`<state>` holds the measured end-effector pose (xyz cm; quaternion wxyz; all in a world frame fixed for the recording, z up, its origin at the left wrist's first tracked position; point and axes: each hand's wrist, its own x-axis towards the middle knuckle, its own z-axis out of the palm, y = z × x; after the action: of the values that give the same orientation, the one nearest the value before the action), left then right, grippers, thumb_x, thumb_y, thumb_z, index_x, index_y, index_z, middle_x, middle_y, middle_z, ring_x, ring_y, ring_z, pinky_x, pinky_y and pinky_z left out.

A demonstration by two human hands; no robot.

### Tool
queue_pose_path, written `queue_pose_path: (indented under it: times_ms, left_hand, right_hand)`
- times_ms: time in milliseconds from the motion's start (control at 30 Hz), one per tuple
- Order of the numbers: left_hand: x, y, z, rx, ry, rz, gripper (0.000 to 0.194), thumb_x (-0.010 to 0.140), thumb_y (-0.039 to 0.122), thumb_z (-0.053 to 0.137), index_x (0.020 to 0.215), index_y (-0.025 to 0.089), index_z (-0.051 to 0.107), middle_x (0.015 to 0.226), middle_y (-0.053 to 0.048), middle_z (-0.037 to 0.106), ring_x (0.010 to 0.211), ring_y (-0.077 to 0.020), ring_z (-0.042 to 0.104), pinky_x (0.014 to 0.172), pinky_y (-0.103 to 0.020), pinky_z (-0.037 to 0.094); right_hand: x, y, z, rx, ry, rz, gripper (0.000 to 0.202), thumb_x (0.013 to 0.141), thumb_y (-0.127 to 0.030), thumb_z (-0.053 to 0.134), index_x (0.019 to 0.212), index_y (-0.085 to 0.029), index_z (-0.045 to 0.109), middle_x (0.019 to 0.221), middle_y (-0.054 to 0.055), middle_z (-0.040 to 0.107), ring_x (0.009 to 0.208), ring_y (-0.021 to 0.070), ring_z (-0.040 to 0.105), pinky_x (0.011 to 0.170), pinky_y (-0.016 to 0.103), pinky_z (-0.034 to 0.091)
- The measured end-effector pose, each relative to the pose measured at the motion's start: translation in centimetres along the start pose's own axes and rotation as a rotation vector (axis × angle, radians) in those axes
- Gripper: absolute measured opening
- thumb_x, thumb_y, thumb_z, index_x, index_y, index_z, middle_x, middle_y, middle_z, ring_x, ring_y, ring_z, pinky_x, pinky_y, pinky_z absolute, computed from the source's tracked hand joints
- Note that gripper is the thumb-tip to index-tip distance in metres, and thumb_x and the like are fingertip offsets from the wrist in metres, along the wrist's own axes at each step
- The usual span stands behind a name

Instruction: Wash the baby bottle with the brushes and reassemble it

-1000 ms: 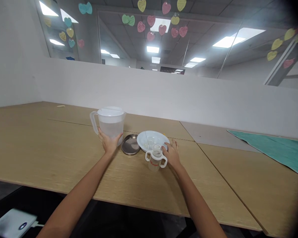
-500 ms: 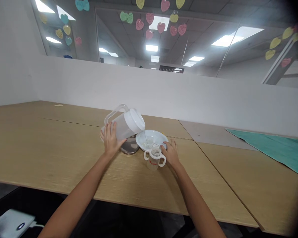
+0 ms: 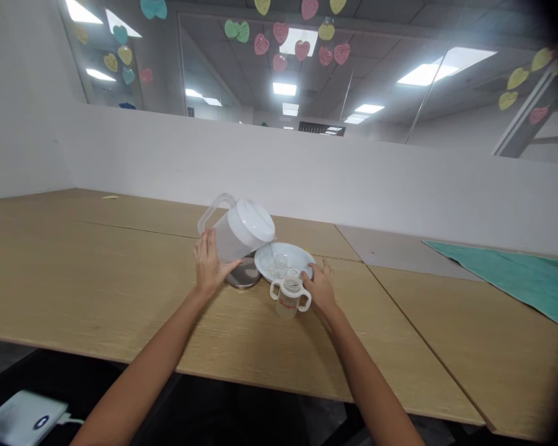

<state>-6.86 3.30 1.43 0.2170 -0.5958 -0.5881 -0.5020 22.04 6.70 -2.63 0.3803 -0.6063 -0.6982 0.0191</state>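
Head view: a pitcher (image 3: 229, 241) tipped toward a bowl (image 3: 294, 253)

The left hand (image 3: 208, 267) has its fingers clamped on the pitcher's body, which leans to the right above the surface (image 3: 260, 347), white lid (image 3: 256, 218) on, spout end near the bowl's left rim. Partly hidden beneath it, a round metal dish (image 3: 246, 276) lies just left of the bowl. The right hand (image 3: 320, 287) has its fingers at the bowl's right rim, close to a two-handled bottle (image 3: 287, 305); whether they grip either one, I cannot tell. Upright in front of the bowl, the bottle shows red lettering. Well off to the right lies a green cloth (image 3: 506, 275)
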Motion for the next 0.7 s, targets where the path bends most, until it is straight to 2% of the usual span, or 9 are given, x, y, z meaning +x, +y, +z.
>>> queue_pose_path:
  times_ms: [100,233,467,600,700]
  left_hand:
    - [-0.2,0.5,-0.2,-0.044,0.037,-0.007,0.115,0.052,0.06,0.072,0.14,0.011,0.015,0.14,-0.019,0.031,0.129,-0.0328,0.029,0.106,-0.041,0.027]
    - [-0.5,0.9,-0.5,-0.085,0.036,0.005,0.12,0.049,0.063,0.071,0.141,0.012,0.012,0.14,-0.019,0.031,0.127,-0.0338,0.033,0.104,-0.041,0.033]
    - [-0.5,0.0,-1.0,-0.076,-0.058,0.204,0.116,0.052,0.063,0.069,0.14,0.012,0.014,0.141,-0.018,0.03,0.129,-0.0333,0.03,0.106,-0.042,0.03]
    - [-0.3,-0.4,-1.0,-0.02,-0.114,0.237,0.109,0.052,0.062,0.069,0.137,0.012,0.022,0.139,-0.018,0.033,0.129,-0.0344,0.029,0.107,-0.045,0.028]
    - [-0.3,-0.3,-0.9,-0.047,-0.076,0.199,0.113,0.051,0.063,0.07,0.138,0.012,0.02,0.139,-0.018,0.033,0.129,-0.0334,0.029,0.107,-0.043,0.027]
  right_hand:
    - [0.0,0.0,0.1,0.014,-0.001,0.008,0.041,0.081,-0.034,0.045,0.113,-0.011,0.056,0.136,0.02,0.029,0.128,0.0324,0.022,0.101,0.045,0.022]
    - [0.0,-0.1,0.2,0.029,0.02,0.008,0.044,0.08,-0.034,0.045,0.114,-0.009,0.054,0.138,0.021,0.025,0.13,0.0329,0.018,0.101,0.045,0.023]
    - [0.0,-0.2,0.2,0.038,0.055,0.009,0.048,0.078,-0.033,0.048,0.118,-0.007,0.049,0.14,0.023,0.019,0.132,0.0344,0.013,0.101,0.045,0.023]
    - [0.0,-0.1,0.2,0.034,0.061,0.004,0.048,0.077,-0.033,0.048,0.118,-0.008,0.049,0.141,0.023,0.02,0.132,0.0341,0.013,0.101,0.046,0.023]
    - [0.0,-0.1,0.3,0.047,0.061,0.01,0.048,0.078,-0.033,0.047,0.119,-0.007,0.048,0.14,0.023,0.021,0.132,0.0336,0.013,0.101,0.045,0.023]
